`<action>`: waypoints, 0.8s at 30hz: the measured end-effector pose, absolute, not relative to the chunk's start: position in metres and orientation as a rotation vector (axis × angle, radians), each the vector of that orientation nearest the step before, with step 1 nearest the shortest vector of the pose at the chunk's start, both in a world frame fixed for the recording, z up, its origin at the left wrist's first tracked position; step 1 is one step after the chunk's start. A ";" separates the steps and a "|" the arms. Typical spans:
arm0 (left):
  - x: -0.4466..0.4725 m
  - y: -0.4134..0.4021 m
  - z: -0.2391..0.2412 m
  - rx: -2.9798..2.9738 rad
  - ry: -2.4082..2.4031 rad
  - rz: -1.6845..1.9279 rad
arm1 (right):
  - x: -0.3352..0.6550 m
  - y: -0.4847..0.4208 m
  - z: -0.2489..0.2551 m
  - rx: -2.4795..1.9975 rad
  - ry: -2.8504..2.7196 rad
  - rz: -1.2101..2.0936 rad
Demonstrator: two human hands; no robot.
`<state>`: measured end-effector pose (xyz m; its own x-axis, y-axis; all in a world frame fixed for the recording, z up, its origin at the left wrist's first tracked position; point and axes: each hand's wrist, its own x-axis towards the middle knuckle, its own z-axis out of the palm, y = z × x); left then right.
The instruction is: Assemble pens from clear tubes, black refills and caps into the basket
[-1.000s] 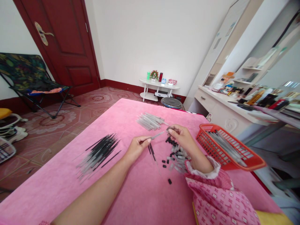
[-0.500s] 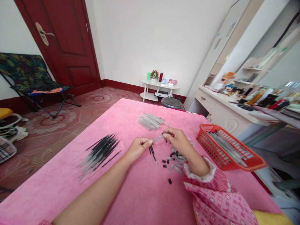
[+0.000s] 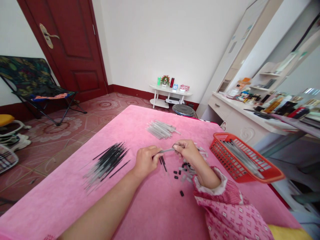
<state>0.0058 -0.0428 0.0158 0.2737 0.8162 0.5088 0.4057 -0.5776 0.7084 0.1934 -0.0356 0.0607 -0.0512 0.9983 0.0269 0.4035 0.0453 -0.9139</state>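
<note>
A slim grey pen barrel [image 3: 168, 150] spans the gap between my two hands above the pink cloth. The fingers of my left hand [image 3: 145, 160] are closed round its left end. My right hand [image 3: 187, 151] pinches the other end, and whatever is at those fingertips is hidden. Below the barrel lie a few black pen refills [image 3: 163, 164]. Small black plugs [image 3: 176, 177] and translucent caps [image 3: 183, 178] are scattered beneath and beside my right wrist. A pile of whitish pen barrels [image 3: 162, 129] lies beyond my hands.
Many black-and-clear refills [image 3: 108, 163] are heaped at the left of the pink-covered table [image 3: 150, 213]. An orange-red basket [image 3: 246, 173] with long grey pens stands at the right edge. Past it is a dresser [image 3: 240, 113] crowded with bottles.
My left hand has turned so its back faces up more, with its fingers curled further round the barrel. My right hand has shifted slightly and the barrel lies more level.
</note>
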 end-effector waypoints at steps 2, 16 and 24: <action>0.009 -0.042 0.016 1.965 1.073 1.270 | 0.189 -0.037 0.064 -1.372 -1.476 1.039; 0.012 -0.030 0.013 0.741 0.549 0.956 | 0.177 -0.041 0.066 -1.109 -1.355 1.014; 0.012 -0.018 0.004 0.585 0.543 1.139 | 0.182 -0.046 0.087 -1.122 -1.356 0.916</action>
